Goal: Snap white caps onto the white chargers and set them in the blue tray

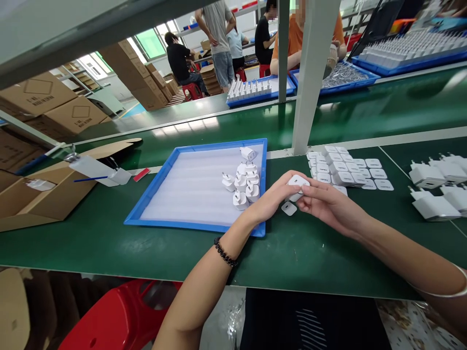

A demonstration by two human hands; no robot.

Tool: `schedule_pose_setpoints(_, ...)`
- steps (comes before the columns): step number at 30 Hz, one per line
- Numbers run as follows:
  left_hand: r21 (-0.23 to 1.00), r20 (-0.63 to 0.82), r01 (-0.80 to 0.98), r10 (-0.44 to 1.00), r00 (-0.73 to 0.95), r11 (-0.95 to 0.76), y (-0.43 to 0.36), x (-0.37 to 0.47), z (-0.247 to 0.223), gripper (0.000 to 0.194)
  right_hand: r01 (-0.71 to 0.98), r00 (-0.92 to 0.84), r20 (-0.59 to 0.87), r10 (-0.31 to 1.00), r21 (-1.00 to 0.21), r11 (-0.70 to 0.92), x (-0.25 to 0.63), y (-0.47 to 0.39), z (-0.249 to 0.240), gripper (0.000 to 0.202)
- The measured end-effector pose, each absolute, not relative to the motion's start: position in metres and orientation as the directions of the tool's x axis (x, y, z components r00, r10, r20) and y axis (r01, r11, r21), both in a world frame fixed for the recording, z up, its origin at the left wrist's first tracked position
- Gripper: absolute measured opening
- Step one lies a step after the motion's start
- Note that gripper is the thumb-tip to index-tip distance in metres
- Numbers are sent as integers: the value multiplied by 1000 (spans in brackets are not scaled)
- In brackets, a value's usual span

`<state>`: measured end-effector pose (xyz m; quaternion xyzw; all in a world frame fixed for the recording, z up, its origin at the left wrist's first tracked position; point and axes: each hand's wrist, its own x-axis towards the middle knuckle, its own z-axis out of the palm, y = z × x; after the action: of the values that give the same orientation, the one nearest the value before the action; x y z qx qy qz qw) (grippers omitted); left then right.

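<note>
Between my two hands is a white charger [297, 182], its port end facing me. My left hand [270, 198] has its fingers closed around the far side of it. From the right, my right hand [328, 201] pinches the same charger with thumb and fingers. Just below them on the green bench lies a small white cap [289, 208] with a slot in it. Left of my hands, several white plug chargers [241, 183] stand bunched at the right side of a blue-rimmed tray [171, 224]. Square white caps [343, 167] are stacked in rows beyond my right hand.
Charger bodies with pins [436, 209] stand at the far right. A metal upright [308, 78] rises behind my hands. An open cardboard box [47, 209] sits on the left. Across the bench, a person in orange [292, 36] works near more blue trays [255, 99].
</note>
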<state>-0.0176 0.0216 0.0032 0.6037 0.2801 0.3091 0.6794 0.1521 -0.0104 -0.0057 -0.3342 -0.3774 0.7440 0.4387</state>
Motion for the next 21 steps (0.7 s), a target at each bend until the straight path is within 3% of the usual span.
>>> schedule_pose_setpoints(3,993,-3,-90,757,653,81,21,-20,3,29,-337,-403,-123,907,-901,-272,147,-14,-3,27)
schedule_pose_setpoints(7,997,75,-63,749,659,-45,22,-22,5,27,-146,-268,-74,961,-982,-116,141,-19,-1,35)
schedule_pose_setpoints(12,982,186,-132,675,714,-132,20,-21,4,25,80,-182,132,974,-986,148,141,-24,-9,21)
schedule_pose_setpoints(16,969,222,-238,688,691,-73,14,-17,3,22,247,-178,238,955,-928,277,143,-28,-8,13)
schedule_pose_setpoints(21,969,166,-247,689,706,20,14,-16,1,27,285,-175,261,949,-909,303,143,-30,-3,16)
